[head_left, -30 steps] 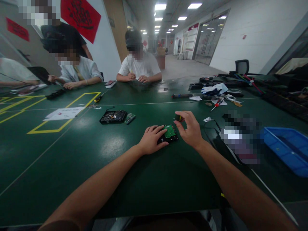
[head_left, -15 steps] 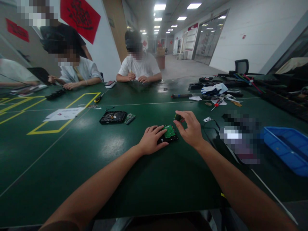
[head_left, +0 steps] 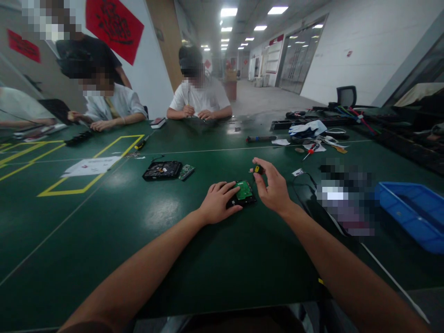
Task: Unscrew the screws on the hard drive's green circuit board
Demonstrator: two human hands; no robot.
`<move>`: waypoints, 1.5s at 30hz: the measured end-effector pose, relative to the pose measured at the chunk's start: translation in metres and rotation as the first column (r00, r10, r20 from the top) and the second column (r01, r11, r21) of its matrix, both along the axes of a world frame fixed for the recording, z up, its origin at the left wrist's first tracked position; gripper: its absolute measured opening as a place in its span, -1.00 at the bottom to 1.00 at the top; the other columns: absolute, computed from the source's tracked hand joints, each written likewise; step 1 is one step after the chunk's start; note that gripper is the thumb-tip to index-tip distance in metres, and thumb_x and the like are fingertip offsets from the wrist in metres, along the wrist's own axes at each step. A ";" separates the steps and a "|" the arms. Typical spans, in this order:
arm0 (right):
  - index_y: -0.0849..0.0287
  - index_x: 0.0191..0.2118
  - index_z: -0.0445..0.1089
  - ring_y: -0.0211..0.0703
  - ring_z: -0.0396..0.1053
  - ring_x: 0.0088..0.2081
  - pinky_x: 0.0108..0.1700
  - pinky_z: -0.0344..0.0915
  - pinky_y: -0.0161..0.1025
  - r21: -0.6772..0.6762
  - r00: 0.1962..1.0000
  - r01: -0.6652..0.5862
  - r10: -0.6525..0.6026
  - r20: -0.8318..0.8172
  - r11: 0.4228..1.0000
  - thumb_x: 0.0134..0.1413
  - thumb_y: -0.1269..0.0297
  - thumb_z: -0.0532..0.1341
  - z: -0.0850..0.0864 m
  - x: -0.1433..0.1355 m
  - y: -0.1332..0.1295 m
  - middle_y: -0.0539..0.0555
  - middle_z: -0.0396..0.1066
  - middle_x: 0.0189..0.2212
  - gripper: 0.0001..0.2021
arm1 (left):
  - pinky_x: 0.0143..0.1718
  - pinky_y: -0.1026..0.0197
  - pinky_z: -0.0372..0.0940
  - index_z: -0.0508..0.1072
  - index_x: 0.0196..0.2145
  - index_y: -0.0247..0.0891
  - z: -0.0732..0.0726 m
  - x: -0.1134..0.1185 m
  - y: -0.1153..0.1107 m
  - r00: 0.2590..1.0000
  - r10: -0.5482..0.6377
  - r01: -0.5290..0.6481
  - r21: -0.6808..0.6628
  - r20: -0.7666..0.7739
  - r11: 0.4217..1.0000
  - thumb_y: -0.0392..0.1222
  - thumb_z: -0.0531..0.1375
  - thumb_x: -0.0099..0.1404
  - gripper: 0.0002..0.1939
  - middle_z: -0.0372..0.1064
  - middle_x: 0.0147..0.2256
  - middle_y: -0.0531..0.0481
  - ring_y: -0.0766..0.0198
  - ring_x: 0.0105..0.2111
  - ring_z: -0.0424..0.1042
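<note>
A hard drive (head_left: 244, 193) lies on the green table with its green circuit board facing up. My left hand (head_left: 219, 203) grips it from the left, fingers over the top and thumb along the near edge. Above the drive's right side, my right hand (head_left: 273, 187) pinches the black and yellow handle of a screwdriver (head_left: 258, 169). Its thin shaft points down toward the drive's right edge; whether the tip touches a screw is too small to tell.
An opened hard drive (head_left: 162, 170) and a loose circuit board (head_left: 187, 172) lie to the left. A blue bin (head_left: 409, 210) stands at right, near a cable and a blurred-out object. Farther back are a red screwdriver (head_left: 313, 149) and a cloth (head_left: 308, 128). Co-workers sit across the table.
The screwdriver handle has turned in my right fingers, so its yellow part now faces me. My left hand and the hard drive have stayed in place.
</note>
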State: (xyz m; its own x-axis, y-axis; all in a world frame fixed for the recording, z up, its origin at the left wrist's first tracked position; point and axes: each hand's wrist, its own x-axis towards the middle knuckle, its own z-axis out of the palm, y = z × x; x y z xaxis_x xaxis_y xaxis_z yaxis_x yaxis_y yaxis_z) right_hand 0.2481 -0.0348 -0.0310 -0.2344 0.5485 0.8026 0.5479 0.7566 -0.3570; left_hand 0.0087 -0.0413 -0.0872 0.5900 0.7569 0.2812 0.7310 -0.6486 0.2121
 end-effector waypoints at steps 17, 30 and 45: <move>-0.08 0.24 0.31 0.07 0.41 -0.01 0.01 0.47 0.09 0.021 0.998 0.055 -0.055 -0.004 0.998 0.34 0.25 0.25 0.002 0.000 -0.002 0.15 0.36 0.01 -0.60 | 0.31 -0.28 0.03 0.21 0.39 -0.08 0.000 0.000 0.000 1.000 -0.005 0.005 0.010 0.001 1.000 0.33 0.13 0.39 -0.24 0.11 0.40 -0.10 -0.20 0.33 0.10; -0.08 0.24 0.32 0.05 0.42 -0.04 -0.02 0.49 0.07 0.031 0.997 0.079 -0.078 -0.021 0.996 0.33 0.26 0.26 0.001 0.000 -0.001 0.15 0.34 0.01 -0.59 | 0.30 -0.30 0.04 0.19 0.40 -0.06 -0.001 -0.001 0.001 1.000 -0.010 0.010 -0.003 0.008 1.000 0.34 0.13 0.38 -0.23 0.11 0.40 -0.11 -0.22 0.32 0.10; -0.11 0.19 0.35 0.05 0.41 -0.04 0.00 0.49 0.08 0.033 0.998 0.055 -0.056 0.002 0.998 0.33 0.27 0.26 0.004 0.000 -0.003 0.13 0.33 -0.03 -0.64 | 0.31 -0.31 0.03 0.19 0.40 -0.04 0.000 0.000 0.000 1.000 0.000 0.000 -0.010 0.009 1.000 0.33 0.14 0.38 -0.24 0.11 0.39 -0.11 -0.21 0.33 0.09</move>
State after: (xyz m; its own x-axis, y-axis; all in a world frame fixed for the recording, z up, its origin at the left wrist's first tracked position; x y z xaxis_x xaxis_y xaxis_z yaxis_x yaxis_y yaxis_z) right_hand 0.2483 -0.0377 -0.0272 -0.2067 0.5337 0.8200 0.5904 0.7364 -0.3304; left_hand 0.0085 -0.0415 -0.0867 0.5870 0.7600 0.2789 0.7292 -0.6460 0.2256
